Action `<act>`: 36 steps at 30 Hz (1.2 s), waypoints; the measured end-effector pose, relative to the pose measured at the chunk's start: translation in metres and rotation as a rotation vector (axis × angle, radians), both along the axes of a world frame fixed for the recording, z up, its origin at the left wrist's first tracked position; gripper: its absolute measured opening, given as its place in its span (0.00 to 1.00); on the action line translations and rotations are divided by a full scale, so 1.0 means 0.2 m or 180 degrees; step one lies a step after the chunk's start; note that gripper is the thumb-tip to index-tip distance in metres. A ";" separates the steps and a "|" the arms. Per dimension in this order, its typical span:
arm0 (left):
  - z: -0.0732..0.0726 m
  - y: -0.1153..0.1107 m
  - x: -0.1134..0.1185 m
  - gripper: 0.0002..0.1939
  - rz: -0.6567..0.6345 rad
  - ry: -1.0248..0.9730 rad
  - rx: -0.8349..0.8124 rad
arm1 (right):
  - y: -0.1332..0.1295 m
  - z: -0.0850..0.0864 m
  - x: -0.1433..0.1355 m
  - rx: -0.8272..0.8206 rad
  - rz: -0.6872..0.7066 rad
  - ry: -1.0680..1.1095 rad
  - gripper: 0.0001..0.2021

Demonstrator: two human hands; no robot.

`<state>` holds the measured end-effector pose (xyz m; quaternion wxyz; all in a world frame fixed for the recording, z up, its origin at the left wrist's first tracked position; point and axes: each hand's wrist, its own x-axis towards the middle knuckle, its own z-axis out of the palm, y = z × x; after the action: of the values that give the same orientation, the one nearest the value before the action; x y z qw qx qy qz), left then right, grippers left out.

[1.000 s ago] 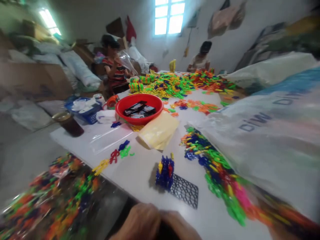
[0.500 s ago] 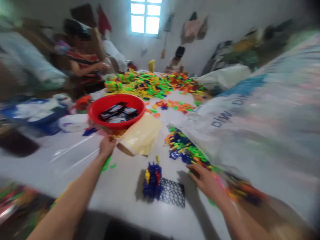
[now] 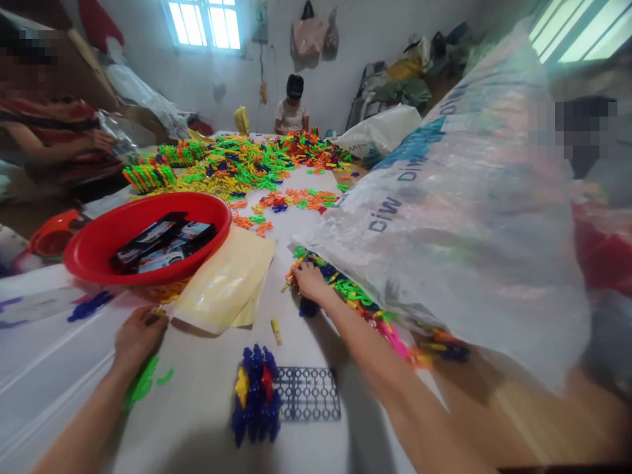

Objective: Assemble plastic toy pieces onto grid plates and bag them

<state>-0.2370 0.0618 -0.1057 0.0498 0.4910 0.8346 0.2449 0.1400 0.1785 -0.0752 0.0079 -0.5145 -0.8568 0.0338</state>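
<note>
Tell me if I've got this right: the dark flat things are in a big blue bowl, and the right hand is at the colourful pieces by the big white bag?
Not quite: the big bowl is red, not blue, as the head view shows. The dark flat things are in it, and the right hand is at the colourful pieces by the big white bag.

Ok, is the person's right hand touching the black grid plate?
Apart. The head view shows it: a bare stretch of white tabletop lies between the right hand and the black grid plate.
</note>
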 end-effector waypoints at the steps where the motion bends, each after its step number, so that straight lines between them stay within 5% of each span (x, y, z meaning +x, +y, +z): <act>1: 0.01 0.00 -0.02 0.19 -0.0107 -0.0009 -0.0050 | -0.02 -0.01 0.00 -0.0033 0.0045 -0.0020 0.17; 5: 0.06 -0.02 -0.10 0.23 -0.0428 -0.0054 -0.0231 | -0.19 -0.04 0.13 -0.0002 0.0638 -0.0016 0.12; 8: 0.18 -0.12 -0.01 0.26 -0.0227 0.0169 0.0020 | -0.32 -0.03 0.25 0.0241 0.1077 -0.0019 0.09; 11: 0.37 -0.30 0.32 0.26 -0.0194 0.0067 0.0459 | -0.49 -0.01 0.30 0.0554 0.1470 0.0058 0.10; 15: 0.54 -0.46 0.87 0.23 -0.1721 -0.0218 0.0642 | -0.74 -0.03 0.32 0.0400 0.1576 0.0298 0.09; 19: 0.50 -0.44 1.13 0.21 -0.2228 0.0356 0.0334 | -0.87 -0.06 0.28 0.0188 0.0612 0.0612 0.11; 25: 0.39 -0.37 1.19 0.18 -0.2328 0.1009 -0.0355 | -0.81 -0.02 0.15 -0.0500 -0.1040 0.0881 0.21; 32: 0.37 -0.39 1.20 0.17 -0.2416 0.0985 -0.0475 | -0.99 -0.04 0.15 -0.1025 -0.0911 0.3453 0.14; 36: 0.40 -0.39 1.21 0.18 -0.2403 0.0715 -0.0466 | -1.13 -0.13 0.05 -0.1433 -0.1168 0.3624 0.07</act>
<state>0.0059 -0.0159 -0.0260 0.0795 0.7820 0.6110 0.0940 0.1490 -0.0471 -0.1010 0.3593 -0.5434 -0.5883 0.4791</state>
